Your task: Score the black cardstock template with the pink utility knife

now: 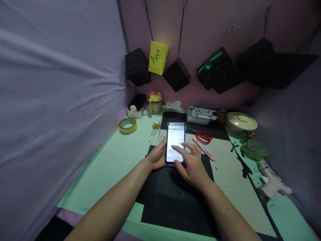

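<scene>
A smartphone (175, 154) with a bright lit screen is held upright over the table by my left hand (158, 154), whose fingers wrap behind it and whose thumb lies along its left edge. My right hand (192, 160) hovers over the lower half of the screen with its fingers apart and its index finger reaching to the glass. Whether that fingertip touches the screen I cannot tell. Beneath both hands lie sheets of black paper (168, 190). Just right of the phone are red-handled scissors (204, 136) and a pink utility knife (203, 149).
A roll of tape (128, 126), a yellow-lidded cup (155, 103), a plastic box of markers (202, 114) and a lidded bowl (241, 122) stand along the back. A glue gun (272, 182) lies at the right. Black boxes (177, 74) and a yellow box (158, 57) hang above.
</scene>
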A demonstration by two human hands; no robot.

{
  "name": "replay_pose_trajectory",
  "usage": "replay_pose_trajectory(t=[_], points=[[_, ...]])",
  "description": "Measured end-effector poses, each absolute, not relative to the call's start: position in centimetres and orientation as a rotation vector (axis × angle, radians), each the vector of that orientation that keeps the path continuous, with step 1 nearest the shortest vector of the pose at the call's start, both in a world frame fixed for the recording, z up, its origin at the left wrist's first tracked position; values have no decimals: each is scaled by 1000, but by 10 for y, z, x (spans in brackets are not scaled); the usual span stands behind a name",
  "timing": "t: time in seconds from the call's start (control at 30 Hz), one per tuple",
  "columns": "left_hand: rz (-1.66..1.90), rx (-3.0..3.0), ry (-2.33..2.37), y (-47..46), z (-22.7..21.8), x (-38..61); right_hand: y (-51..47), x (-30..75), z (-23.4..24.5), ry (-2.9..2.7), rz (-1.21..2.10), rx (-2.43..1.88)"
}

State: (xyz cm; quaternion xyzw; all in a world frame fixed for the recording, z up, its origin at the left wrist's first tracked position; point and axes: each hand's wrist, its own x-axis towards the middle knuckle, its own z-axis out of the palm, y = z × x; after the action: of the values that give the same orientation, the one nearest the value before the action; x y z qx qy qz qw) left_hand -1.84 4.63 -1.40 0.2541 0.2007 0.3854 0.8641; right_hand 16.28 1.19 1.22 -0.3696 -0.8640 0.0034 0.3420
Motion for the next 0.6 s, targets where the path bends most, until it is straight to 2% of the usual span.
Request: replay_pose_trajectory(t=[0.3, 0.6], points=[[723, 543, 440, 47, -14, -22, 13, 167, 12, -2059, -22, -1081], [701, 545, 368, 48, -14, -23, 12, 195, 46, -2148, 151, -1189]])
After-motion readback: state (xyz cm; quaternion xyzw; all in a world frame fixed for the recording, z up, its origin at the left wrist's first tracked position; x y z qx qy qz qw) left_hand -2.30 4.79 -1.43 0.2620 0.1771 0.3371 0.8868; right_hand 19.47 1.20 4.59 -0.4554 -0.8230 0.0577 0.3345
